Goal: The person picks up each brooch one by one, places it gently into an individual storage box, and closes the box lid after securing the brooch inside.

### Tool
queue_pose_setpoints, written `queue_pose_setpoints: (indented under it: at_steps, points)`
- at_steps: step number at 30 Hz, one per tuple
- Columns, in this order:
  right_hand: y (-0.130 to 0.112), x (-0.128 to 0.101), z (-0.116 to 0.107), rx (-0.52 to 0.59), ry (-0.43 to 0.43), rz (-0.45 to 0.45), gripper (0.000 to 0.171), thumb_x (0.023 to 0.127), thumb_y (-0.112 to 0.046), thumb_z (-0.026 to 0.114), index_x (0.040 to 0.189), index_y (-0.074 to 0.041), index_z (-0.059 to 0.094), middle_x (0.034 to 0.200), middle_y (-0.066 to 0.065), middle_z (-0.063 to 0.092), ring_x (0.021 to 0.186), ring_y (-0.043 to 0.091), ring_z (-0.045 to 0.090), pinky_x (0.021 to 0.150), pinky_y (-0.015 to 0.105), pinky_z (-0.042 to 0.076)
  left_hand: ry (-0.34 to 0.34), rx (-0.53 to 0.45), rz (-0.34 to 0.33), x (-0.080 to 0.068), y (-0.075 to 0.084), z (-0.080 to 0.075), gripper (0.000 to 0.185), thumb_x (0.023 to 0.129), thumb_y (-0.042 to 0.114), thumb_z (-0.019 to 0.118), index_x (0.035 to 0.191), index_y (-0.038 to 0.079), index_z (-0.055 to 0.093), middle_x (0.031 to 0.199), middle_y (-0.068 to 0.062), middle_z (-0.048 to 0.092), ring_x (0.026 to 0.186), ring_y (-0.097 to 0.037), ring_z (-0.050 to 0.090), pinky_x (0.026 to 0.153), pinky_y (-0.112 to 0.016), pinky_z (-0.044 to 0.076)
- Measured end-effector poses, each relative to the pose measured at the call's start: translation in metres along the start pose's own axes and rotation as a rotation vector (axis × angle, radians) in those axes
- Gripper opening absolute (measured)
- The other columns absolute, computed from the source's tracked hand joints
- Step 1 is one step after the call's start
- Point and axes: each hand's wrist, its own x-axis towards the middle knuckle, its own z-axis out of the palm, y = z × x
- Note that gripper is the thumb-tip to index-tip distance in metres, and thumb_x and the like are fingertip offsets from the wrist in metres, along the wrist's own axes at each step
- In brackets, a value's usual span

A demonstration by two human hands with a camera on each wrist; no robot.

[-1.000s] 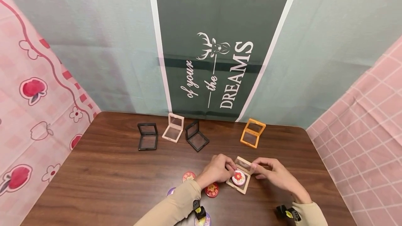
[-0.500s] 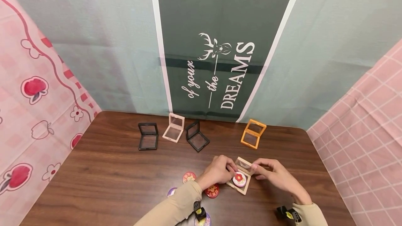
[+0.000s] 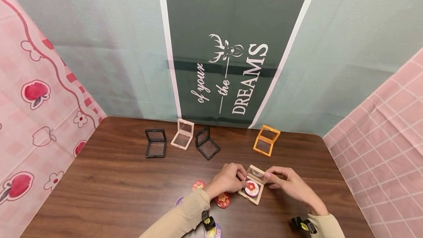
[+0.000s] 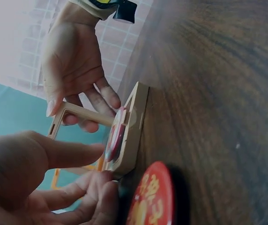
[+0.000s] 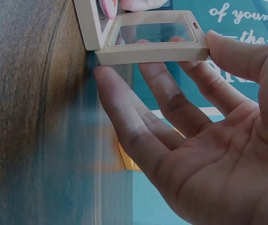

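Note:
A beige square display case (image 3: pixel 258 201) with clear windows lies on the table, its lid (image 5: pixel 152 55) raised. On its lower half rests a round white badge (image 3: pixel 252 188) with a red flower, slightly tilted in the left wrist view. My left hand (image 3: pixel 228 177) is at the case's left side; its thumb reaches the badge's edge and its curled fingers meet the case corner, gripping there. With my right hand (image 3: pixel 290 183) I hold the raised lid, thumb on its outer edge and fingers behind it. A red badge (image 4: pixel 152 197) lies on the table beside the left hand.
Further back stand two open black cases (image 3: pixel 156 150) (image 3: pixel 208 149), a pale pink case (image 3: pixel 182 140) and an orange case (image 3: pixel 263 147). Under and around the left forearm lie a lighter red badge (image 3: pixel 198 185) and purple-rimmed badges (image 3: pixel 214 232). Curtains border the brown table (image 3: pixel 125 194).
The flower badge has settled lower onto the case's lower half and turned slightly. My left fingers have drawn back a little to the left; my right hand stays at the lid.

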Motion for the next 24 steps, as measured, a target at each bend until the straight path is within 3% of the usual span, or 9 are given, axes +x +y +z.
queue_pose_setpoints:
  at_steps: [6, 12, 18, 24]
  points:
    - [0.0, 0.0, 0.0, -0.013, -0.002, -0.014, 0.029, 0.111, -0.021, 0.06, 0.117, 0.005, 0.071, 0.122, 0.028, 0.071, 0.106, 0.016, 0.074, 0.087, 0.04, 0.064, -0.05, 0.139, -0.021, -0.003, 0.004, -0.004, 0.045, 0.078, 0.026, 0.096, 0.11, 0.013, 0.069, 0.097, 0.004, 0.068, 0.084, -0.005, 0.059, 0.074, -0.024, 0.05]
    - [-0.003, -0.001, 0.001, -0.041, 0.006, -0.019, 0.028, 0.11, -0.021, 0.061, 0.117, 0.004, 0.071, 0.12, 0.027, 0.071, 0.104, 0.016, 0.074, 0.087, 0.039, 0.064, -0.102, 0.248, 0.024, -0.007, 0.006, -0.007, 0.066, 0.067, 0.026, 0.104, 0.119, 0.011, 0.066, 0.099, 0.005, 0.062, 0.088, -0.004, 0.053, 0.078, -0.021, 0.047]
    - [-0.005, -0.002, 0.0, -0.032, -0.013, -0.022, 0.028, 0.11, -0.02, 0.062, 0.118, 0.005, 0.07, 0.118, 0.029, 0.069, 0.104, 0.018, 0.074, 0.085, 0.04, 0.064, -0.104, 0.289, 0.048, -0.007, 0.006, -0.005, 0.068, 0.065, 0.019, 0.104, 0.12, 0.011, 0.064, 0.096, 0.008, 0.058, 0.09, -0.005, 0.051, 0.079, -0.021, 0.046]
    - [-0.008, -0.004, -0.001, -0.052, -0.036, -0.016, 0.026, 0.109, -0.02, 0.063, 0.116, 0.004, 0.07, 0.115, 0.026, 0.069, 0.103, 0.018, 0.073, 0.085, 0.04, 0.064, -0.072, 0.357, 0.07, -0.003, -0.001, 0.005, 0.068, 0.067, 0.026, 0.104, 0.121, 0.014, 0.064, 0.095, 0.011, 0.058, 0.088, -0.004, 0.054, 0.077, -0.022, 0.047]
